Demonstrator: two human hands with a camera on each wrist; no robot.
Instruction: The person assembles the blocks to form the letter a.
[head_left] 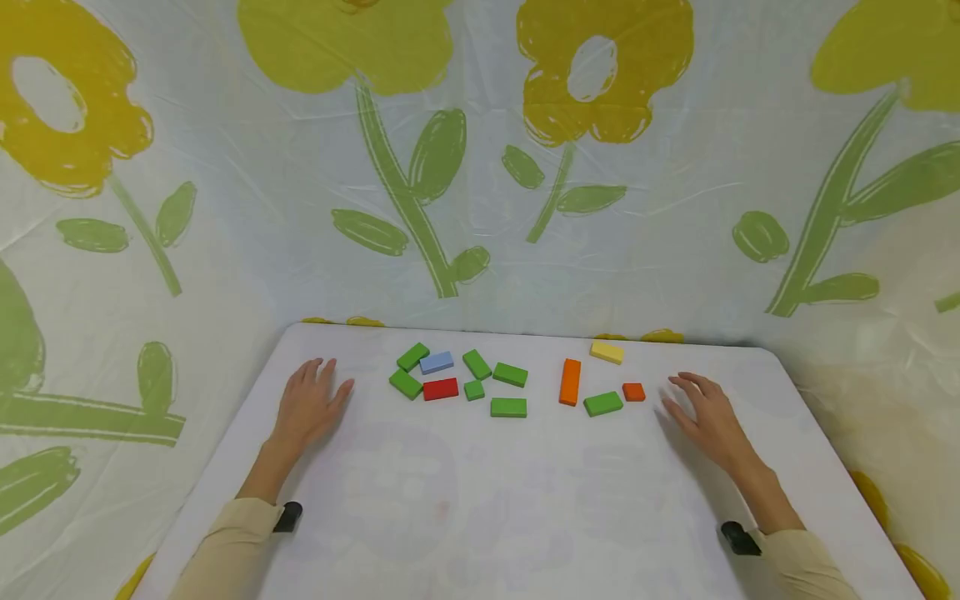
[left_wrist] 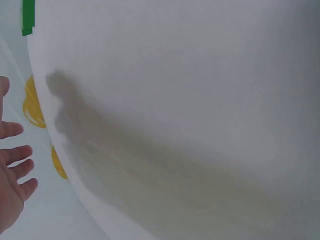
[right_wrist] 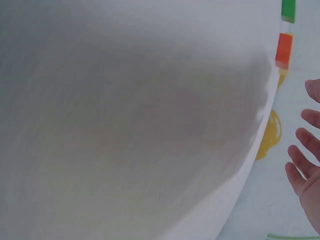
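Both left hand (head_left: 310, 408) and right hand (head_left: 708, 425) are empty, fingers (head_left: 327, 373) loosely spread; small orange block (head_left: 633, 392), right's ten o'clock, suits light pinching.

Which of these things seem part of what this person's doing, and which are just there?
Probably the job:
left hand, right hand, both empty
green blocks
orange blocks
red block
blue block
yellow block

Just surroundings:
white table
flowered backdrop
black objects at the cuffs
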